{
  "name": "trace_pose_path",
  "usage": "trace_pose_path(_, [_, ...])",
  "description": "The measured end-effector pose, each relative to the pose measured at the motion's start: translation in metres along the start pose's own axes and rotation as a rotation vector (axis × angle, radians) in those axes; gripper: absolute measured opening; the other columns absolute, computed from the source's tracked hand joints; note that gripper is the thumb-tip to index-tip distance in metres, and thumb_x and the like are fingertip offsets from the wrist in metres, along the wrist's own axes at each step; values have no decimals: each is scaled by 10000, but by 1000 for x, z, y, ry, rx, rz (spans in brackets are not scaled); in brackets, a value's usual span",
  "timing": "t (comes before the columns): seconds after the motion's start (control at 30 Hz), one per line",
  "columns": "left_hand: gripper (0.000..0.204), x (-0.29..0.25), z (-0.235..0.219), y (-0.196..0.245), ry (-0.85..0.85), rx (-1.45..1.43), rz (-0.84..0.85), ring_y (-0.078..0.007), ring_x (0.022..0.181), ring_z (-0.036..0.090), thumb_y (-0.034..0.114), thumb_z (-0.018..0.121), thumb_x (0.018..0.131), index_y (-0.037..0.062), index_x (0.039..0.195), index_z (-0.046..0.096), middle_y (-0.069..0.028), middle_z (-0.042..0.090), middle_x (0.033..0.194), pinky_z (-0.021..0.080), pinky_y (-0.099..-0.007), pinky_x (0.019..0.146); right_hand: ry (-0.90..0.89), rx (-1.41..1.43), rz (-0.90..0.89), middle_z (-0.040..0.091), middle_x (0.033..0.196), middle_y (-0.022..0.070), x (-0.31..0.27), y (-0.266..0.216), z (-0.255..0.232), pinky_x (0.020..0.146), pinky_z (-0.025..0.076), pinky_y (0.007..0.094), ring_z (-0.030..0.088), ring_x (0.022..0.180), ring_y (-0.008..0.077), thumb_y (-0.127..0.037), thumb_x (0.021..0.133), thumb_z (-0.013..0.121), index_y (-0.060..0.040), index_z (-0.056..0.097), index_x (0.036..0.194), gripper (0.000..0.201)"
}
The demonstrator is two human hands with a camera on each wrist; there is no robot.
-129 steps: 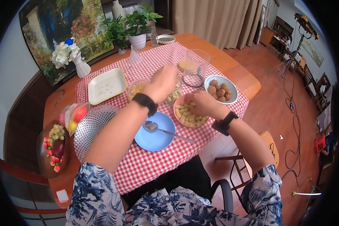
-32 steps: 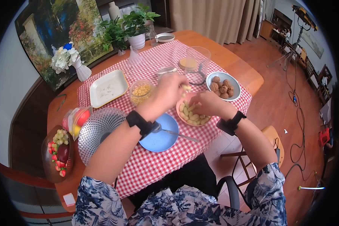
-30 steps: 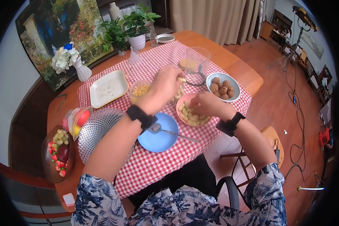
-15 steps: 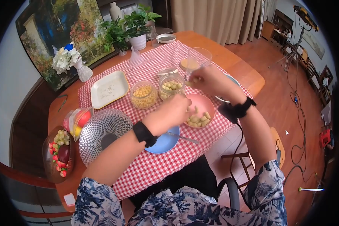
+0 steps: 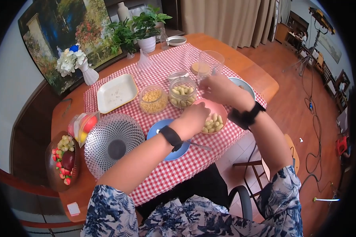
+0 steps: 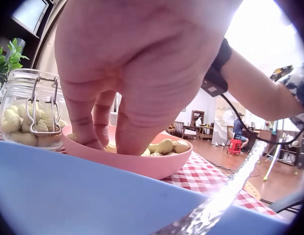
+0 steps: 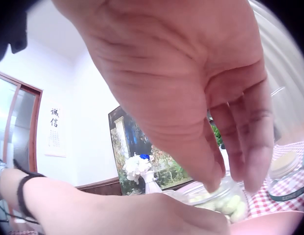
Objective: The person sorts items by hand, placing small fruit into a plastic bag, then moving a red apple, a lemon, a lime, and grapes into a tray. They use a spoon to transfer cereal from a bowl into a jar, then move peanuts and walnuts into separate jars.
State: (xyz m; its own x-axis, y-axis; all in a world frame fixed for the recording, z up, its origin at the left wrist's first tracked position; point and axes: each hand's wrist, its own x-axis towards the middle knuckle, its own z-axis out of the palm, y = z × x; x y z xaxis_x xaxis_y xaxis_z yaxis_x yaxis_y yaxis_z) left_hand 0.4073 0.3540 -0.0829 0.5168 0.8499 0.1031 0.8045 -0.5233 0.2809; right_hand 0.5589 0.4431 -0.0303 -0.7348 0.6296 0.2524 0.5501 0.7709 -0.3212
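My left hand point(image 5: 194, 117) reaches into the pink bowl point(image 5: 214, 106), thumb and fingers pointing down among the peanuts in their shells point(image 5: 213, 126). In the left wrist view the bowl's rim hides its fingertips, so I cannot tell whether they pinch any. Just right of the clip-top glass jar point(image 5: 182, 91), partly filled with peanuts, is my right hand point(image 5: 221, 90). In the right wrist view its thumb and fingers point down, apart, overlapping the jar's mouth, with no peanut showing between them. The jar's lid is swung back.
A blue plate point(image 5: 178, 155) with a spoon point(image 5: 200, 146) lies in front, partly under my left forearm. Nearby are a jar of yellow bits point(image 5: 153, 103), a glass bowl point(image 5: 103, 138), a white tray point(image 5: 116, 93), a clear container point(image 5: 210, 58) and a walnut bowl point(image 5: 245, 86), mostly hidden.
My right hand has left the pink bowl for the jar's side; my left hand has moved from the jar into the bowl. The bowl holds fewer peanuts than at first.
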Motion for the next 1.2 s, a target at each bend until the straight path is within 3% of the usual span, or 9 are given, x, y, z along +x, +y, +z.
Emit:
trace_pose_path(0.03, [232, 1, 4, -2, 33, -43, -32, -377, 959, 647, 28, 574, 869, -35, 1076, 657, -236, 623, 1033, 528, -429, 841, -198, -82, 61, 701, 921, 190, -10, 0, -7, 790, 527, 444, 673, 896, 358, -167, 738, 724, -48, 726, 944, 238])
trace_pose_path(0.17, [299, 7, 12, -13, -46, -64, -38, -370, 995, 645, 14, 649, 823, -22, 1120, 654, -211, 630, 1095, 530, -415, 869, -294, -109, 3, 704, 895, 179, -54, 6, 10, 762, 538, 449, 677, 853, 368, -183, 731, 732, -44, 712, 943, 254])
trace_pose_path(0.23, [392, 7, 14, -11, 151, -276, 30, -360, 1037, 642, 1, 705, 778, -7, 1165, 641, -188, 631, 1161, 533, -401, 895, -212, -71, 71, 690, 850, 194, -58, 11, 31, 735, 531, 455, 669, 821, 392, -197, 722, 735, -54, 687, 1023, 337])
trace_pose_path(0.57, [379, 6, 8, -3, 132, -113, -28, -365, 1015, 650, 5, 681, 772, 18, 1149, 652, -187, 650, 1116, 538, -422, 878, -112, 16, 97, 698, 807, 174, -49, 18, 30, 734, 541, 422, 683, 771, 350, -110, 729, 677, -34, 740, 844, 151])
trace_pose_path(0.7, [207, 8, 14, -5, 32, -12, -55, -350, 964, 661, 96, 675, 807, 32, 1001, 708, -179, 663, 1022, 534, -440, 844, 98, 166, 109, 698, 796, 170, -25, 1, 0, 726, 538, 411, 688, 775, 334, -102, 723, 700, -45, 753, 890, 185])
trace_pose_path(0.77, [170, 13, 23, -11, 6, 77, -74, -346, 950, 663, 125, 671, 816, 34, 952, 719, -178, 665, 998, 533, -447, 831, 342, 159, -67, 712, 847, 135, -1, -4, -5, 693, 538, 370, 693, 752, 245, -104, 736, 754, -56, 752, 950, 219])
trace_pose_path(0.97, [171, 10, 6, 2, 14, 26, -104, -357, 879, 671, 137, 671, 812, 38, 945, 714, -180, 687, 892, 533, -459, 784, 186, -37, -64, 696, 862, 135, 50, -18, 21, 715, 539, 377, 671, 764, 273, -101, 745, 750, -40, 740, 975, 238])
trace_pose_path(1.1, [179, 9, 15, -7, 49, 42, -29, -365, 870, 671, 107, 676, 798, 26, 956, 700, -186, 685, 866, 532, -450, 783, 345, 148, -126, 699, 830, 152, 33, -9, 27, 738, 537, 397, 670, 765, 303, -98, 751, 732, -29, 737, 940, 200])
trace_pose_path(1.2, [162, 5, 13, -6, 20, 27, -35, -363, 908, 669, 78, 650, 811, 24, 957, 690, -191, 683, 917, 528, -440, 801, 114, 56, 36, 718, 862, 169, 3, 0, 8, 746, 544, 386, 704, 805, 289, -138, 777, 721, -34, 731, 947, 200])
